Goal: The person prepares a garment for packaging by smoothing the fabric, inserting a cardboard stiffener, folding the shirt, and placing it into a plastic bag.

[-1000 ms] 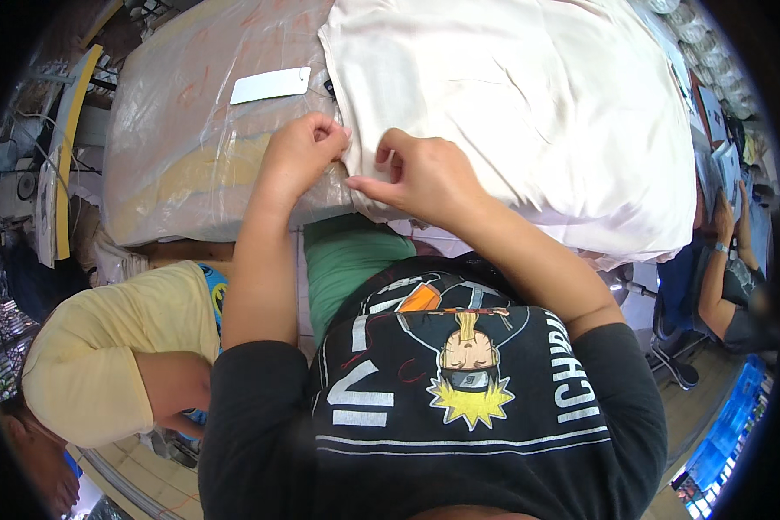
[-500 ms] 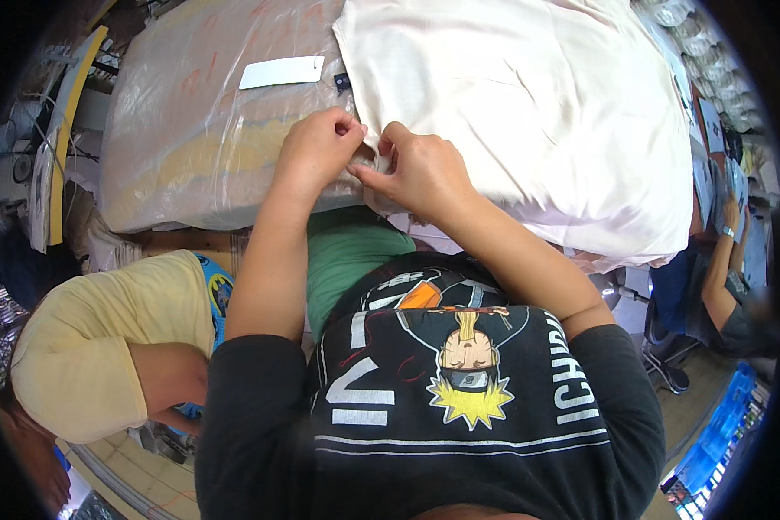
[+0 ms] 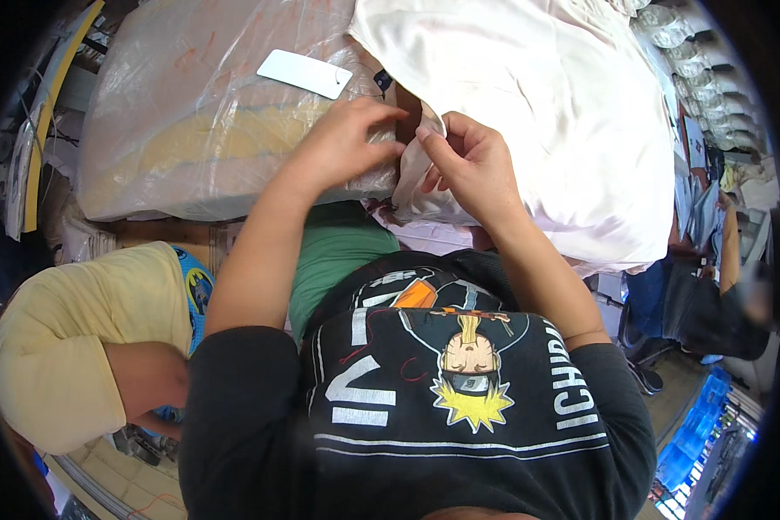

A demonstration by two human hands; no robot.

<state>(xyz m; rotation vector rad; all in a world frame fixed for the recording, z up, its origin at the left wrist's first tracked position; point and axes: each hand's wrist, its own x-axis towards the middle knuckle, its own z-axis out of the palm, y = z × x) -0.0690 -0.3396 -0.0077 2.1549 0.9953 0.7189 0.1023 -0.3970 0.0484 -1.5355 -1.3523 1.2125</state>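
Note:
A cream satin-like cloth (image 3: pixel 546 113) spreads over the right part of a big plastic-wrapped bundle (image 3: pixel 191 78). Between thumb and fingers, my right hand (image 3: pixel 481 169) pinches the cloth's left edge, lifting a small fold of it. My left hand (image 3: pixel 342 147) hovers just left of that edge, thumb and forefinger parted, with nothing seen between them. Beyond the left hand lies a blank white hang tag (image 3: pixel 303 74) on the plastic. A small dark label (image 3: pixel 383 81) sits close to the tag's right end, by the cloth's border.
At the lower left, a person in a yellow shirt (image 3: pixel 78 338) bends close to my left arm. Another person in dark clothes (image 3: pixel 719 303) is at the right. Clear-wrapped packs (image 3: pixel 702 78) are stacked at the far right; a yellow-edged board (image 3: pixel 48 121) stands at the left.
My hands have drawn apart. The right moved rightward with the cloth edge, turning it back; the left opened its fingers. The tag and bundle appear shifted slightly in view.

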